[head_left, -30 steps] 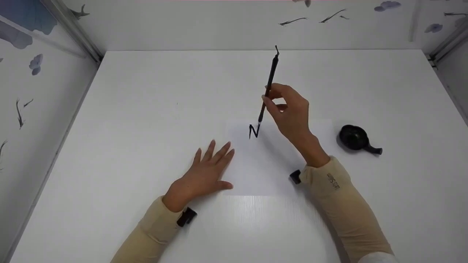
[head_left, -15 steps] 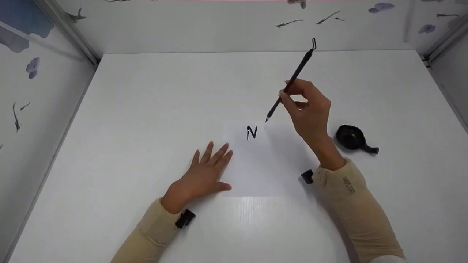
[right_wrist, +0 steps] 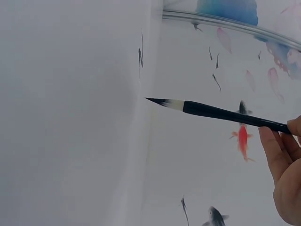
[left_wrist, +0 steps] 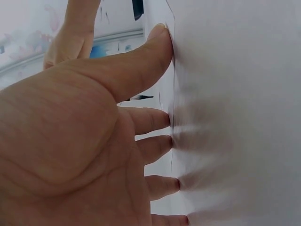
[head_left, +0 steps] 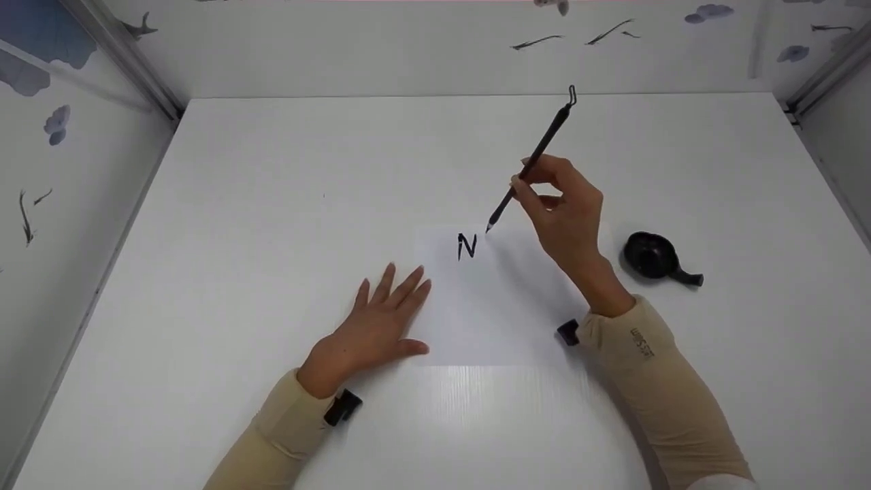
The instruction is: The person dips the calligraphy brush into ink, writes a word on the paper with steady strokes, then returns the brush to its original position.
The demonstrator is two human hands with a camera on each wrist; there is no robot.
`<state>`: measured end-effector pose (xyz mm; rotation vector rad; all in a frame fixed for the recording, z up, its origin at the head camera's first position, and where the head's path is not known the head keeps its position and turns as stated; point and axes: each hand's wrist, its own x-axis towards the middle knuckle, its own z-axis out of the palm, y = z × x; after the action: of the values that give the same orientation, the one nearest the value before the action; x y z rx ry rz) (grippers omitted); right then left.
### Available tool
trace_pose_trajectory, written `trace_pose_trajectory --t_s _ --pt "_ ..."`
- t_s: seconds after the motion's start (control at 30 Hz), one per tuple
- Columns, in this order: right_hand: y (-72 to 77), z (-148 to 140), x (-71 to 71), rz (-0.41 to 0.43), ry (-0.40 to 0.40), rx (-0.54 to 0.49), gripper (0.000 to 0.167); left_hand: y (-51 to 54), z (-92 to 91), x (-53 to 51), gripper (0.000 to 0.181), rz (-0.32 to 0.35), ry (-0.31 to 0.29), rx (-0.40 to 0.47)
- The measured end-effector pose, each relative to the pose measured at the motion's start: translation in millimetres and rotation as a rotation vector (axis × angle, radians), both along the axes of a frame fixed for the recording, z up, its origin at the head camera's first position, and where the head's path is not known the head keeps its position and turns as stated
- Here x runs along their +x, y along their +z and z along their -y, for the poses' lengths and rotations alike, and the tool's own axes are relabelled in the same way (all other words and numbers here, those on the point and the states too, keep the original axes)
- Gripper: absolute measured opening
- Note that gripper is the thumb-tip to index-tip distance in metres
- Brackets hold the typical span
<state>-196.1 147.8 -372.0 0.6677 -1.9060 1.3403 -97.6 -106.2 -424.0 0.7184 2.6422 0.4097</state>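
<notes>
Right of centre in the head view, the right hand [head_left: 570, 214] pinches the brush [head_left: 550, 135] near its middle, probably to stay clear of the paper [head_left: 469, 327]; the tip [head_left: 489, 226] is just right of the N [head_left: 467, 246], contact unclear. Lower left of centre, the left hand [head_left: 374, 330] grips nothing, fingers [head_left: 409, 280] spread at the paper's left edge, seemingly to steady it, while the dish [head_left: 652, 255] sits at right, perhaps for easy reach.

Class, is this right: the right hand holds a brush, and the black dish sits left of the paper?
Not quite: the black dish sits right of the paper, as the head view shows. The right hand does hold a brush.
</notes>
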Motion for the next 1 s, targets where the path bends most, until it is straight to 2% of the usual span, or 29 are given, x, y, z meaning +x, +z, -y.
trace_pose_trajectory --t_s 0.3,0.67,1.0 --pt "-1.4 2.7 0.8 -0.017 0.010 0.022 0.023 -1.2 -0.5 -1.3 0.090 0.017 0.011 -0.016" --pt "-24.8 -4.5 -14.7 0.015 0.027 0.028 0.024 -0.9 -0.1 -1.4 0.090 0.017 0.006 -0.020" --pt "-24.0 -5.3 -14.3 0.011 0.048 0.057 0.025 -1.2 0.8 -0.2 0.090 0.011 0.007 -0.010"
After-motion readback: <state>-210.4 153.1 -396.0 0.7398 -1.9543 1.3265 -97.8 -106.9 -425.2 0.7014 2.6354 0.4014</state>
